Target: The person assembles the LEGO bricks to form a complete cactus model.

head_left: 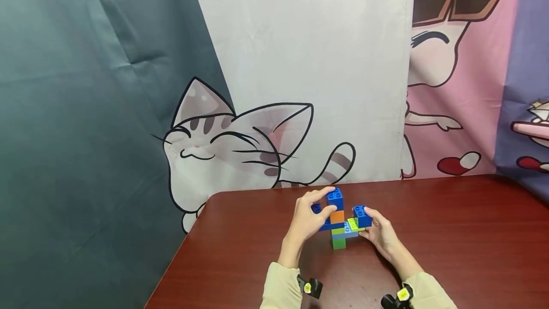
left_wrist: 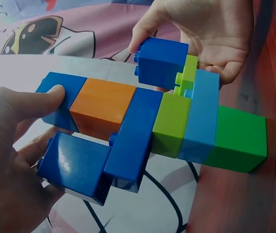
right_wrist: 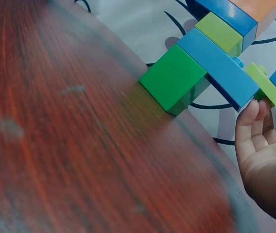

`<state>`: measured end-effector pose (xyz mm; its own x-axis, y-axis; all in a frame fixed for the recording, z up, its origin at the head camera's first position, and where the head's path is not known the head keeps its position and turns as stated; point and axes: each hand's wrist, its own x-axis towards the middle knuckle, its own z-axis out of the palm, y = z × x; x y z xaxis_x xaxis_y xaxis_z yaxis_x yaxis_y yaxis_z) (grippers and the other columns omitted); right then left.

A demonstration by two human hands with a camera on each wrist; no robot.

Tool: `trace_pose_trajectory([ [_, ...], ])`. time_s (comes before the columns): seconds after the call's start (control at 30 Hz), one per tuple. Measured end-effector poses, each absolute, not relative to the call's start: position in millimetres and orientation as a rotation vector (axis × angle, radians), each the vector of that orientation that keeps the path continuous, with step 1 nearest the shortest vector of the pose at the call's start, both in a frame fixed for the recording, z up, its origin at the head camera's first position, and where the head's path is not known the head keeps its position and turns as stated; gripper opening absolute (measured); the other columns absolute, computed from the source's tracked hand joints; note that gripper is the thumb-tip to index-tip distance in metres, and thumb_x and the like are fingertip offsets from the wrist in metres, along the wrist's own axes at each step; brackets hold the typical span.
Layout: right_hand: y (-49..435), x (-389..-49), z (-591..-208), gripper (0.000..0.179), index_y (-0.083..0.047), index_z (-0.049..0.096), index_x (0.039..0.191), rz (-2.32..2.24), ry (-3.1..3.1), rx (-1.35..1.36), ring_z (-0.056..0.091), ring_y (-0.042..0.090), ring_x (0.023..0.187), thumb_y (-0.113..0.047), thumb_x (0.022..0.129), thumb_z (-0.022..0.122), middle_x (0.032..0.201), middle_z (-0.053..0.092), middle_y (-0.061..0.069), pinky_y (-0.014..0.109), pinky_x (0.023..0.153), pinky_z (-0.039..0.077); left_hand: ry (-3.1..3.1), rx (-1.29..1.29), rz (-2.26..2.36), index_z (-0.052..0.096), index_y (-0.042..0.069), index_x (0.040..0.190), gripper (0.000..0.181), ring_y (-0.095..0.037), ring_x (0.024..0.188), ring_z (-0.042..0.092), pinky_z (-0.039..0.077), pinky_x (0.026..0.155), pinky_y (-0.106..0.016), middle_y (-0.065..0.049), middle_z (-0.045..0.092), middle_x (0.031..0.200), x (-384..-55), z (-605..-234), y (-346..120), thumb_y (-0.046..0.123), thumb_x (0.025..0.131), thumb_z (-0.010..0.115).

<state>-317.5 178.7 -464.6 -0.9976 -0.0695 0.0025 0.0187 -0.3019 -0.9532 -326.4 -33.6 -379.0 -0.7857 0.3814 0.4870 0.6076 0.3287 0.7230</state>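
Observation:
A tower of toy building bricks stands upright on the table. From the bottom come a green brick (head_left: 339, 243), a light blue brick (left_wrist: 200, 116), a lime brick (left_wrist: 171, 124), a long dark blue brick (left_wrist: 137, 136), an orange brick (head_left: 337, 217) and a blue top brick (head_left: 335, 199). My left hand (head_left: 306, 216) pinches that top brick between thumb and finger. Another blue brick (left_wrist: 75, 165) sits on the long one's left end. My right hand (head_left: 386, 237) grips the right-side blue brick (head_left: 362, 216), fingers under the thin lime brick (right_wrist: 264, 83) below it.
The reddish-brown wooden table (head_left: 231, 252) extends around the tower. Behind its far edge hangs a cloth backdrop (head_left: 300, 37) with cartoon figures. Each wrist wears a small black camera, the left one (head_left: 315, 288) near the sleeve cuff.

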Motion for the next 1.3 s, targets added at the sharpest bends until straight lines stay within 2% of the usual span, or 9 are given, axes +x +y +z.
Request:
trace_pose_trajectory([
  [0.13, 181.2, -316.6, -465.1, 0.024, -0.031, 0.059, 0.101, -2.48, 1.817, -0.081, 0.061, 0.008, 0.084, -0.037, 0.102, 0.035, 0.091, 0.063, -0.012, 0.023, 0.076, 0.05, -2.352, -0.868, -1.458, 0.061, 0.022, 0.132, 0.041, -0.021, 0.106, 0.057, 0.052, 0.083, -0.021, -0.006, 0.068, 0.125, -326.6, -385.8, -31.9, 0.021, 0.092, 0.067],
  [0.2, 181.2, -316.6, -464.4, 0.026, -0.031, 0.059, 0.101, -2.472, 1.807, -0.101, 0.061, 0.007, 0.085, -0.038, 0.102, 0.034, 0.09, 0.063, -0.013, 0.023, 0.076, 0.05, -2.346, -0.869, -1.47, 0.061, 0.024, 0.133, 0.041, -0.02, 0.109, 0.057, 0.052, 0.085, -0.024, -0.004, 0.067, 0.127, -328.3, -387.8, -32.0, 0.023, 0.092, 0.067],
  [0.27, 181.8, -316.1, -463.0, 0.027, -0.032, 0.059, 0.101, -2.477, 1.797, -0.115, 0.061, 0.007, 0.085, -0.039, 0.103, 0.034, 0.09, 0.064, -0.013, 0.023, 0.076, 0.05, -2.334, -0.885, -1.477, 0.059, 0.024, 0.134, 0.041, -0.021, 0.113, 0.057, 0.053, 0.088, -0.027, -0.003, 0.065, 0.13, -331.1, -389.2, -31.3, 0.024, 0.093, 0.066],
  [0.47, 184.3, -315.4, -462.3, 0.031, -0.035, 0.062, 0.104, -2.493, 1.729, -0.242, 0.062, 0.003, 0.081, -0.037, 0.105, 0.032, 0.093, 0.067, -0.015, 0.022, 0.075, 0.051, -2.361, -0.851, -1.473, 0.05, 0.027, 0.143, 0.046, -0.027, 0.112, 0.054, 0.053, 0.086, -0.026, -0.006, 0.063, 0.133, -339.4, -393.7, -29.2, 0.03, 0.098, 0.059],
  [0.67, 179.6, -317.4, -461.7, 0.017, -0.032, 0.056, 0.112, -2.496, 1.702, -0.256, 0.062, 0.002, 0.082, -0.024, 0.103, 0.045, 0.096, 0.068, -0.011, 0.02, 0.073, 0.053, -2.411, -0.746, -1.405, 0.033, 0.034, 0.151, 0.059, -0.024, 0.124, 0.05, 0.048, 0.1, -0.048, 0.001, 0.054, 0.146, -346.4, -395.4, -40.7, 0.036, 0.097, 0.058],
  [0.77, 177.5, -317.9, -461.3, 0.013, -0.026, 0.054, 0.112, -2.497, 1.739, -0.196, 0.063, 0.002, 0.083, -0.021, 0.101, 0.05, 0.093, 0.068, -0.01, 0.019, 0.072, 0.053, -2.413, -0.722, -1.478, 0.028, 0.031, 0.154, 0.067, -0.03, 0.127, 0.053, 0.049, 0.101, -0.051, -0.007, 0.056, 0.143, -348.7, -395.7, -48.9, 0.035, 0.096, 0.061],
  [0.9, 177.1, -319.1, -461.4, 0.01, -0.022, 0.053, 0.111, -2.512, 1.769, -0.148, 0.063, 0.002, 0.081, -0.021, 0.101, 0.051, 0.091, 0.067, -0.01, 0.019, 0.072, 0.054, -2.413, -0.75, -1.515, 0.036, 0.021, 0.152, 0.064, -0.035, 0.123, 0.057, 0.052, 0.096, -0.048, -0.017, 0.056, 0.14, -351.7, -398.0, -57.1, 0.03, 0.095, 0.063],
  [1.1, 175.9, -322.0, -461.6, 0.005, -0.022, 0.058, 0.102, -2.575, 1.782, -0.046, 0.061, 0.002, 0.074, -0.021, 0.1, 0.053, 0.085, 0.065, -0.011, 0.018, 0.068, 0.054, -2.476, -0.753, -1.473, 0.046, 0.01, 0.145, 0.062, -0.035, 0.112, 0.06, 0.054, 0.093, -0.048, -0.019, 0.054, 0.139, -356.4, -407.8, -60.3, 0.021, 0.089, 0.071],
  [1.3, 176.1, -323.5, -461.9, 0.006, -0.023, 0.058, 0.095, -2.525, 1.852, 0.081, 0.057, 0.002, 0.068, -0.026, 0.099, 0.056, 0.076, 0.061, -0.011, 0.016, 0.065, 0.052, -2.599, -0.652, -1.534, 0.045, 0.007, 0.143, 0.07, -0.031, 0.114, 0.055, 0.054, 0.095, -0.044, -0.02, 0.051, 0.133, -360.6, -426.6, -54.5, 0.013, 0.082, 0.078],
])
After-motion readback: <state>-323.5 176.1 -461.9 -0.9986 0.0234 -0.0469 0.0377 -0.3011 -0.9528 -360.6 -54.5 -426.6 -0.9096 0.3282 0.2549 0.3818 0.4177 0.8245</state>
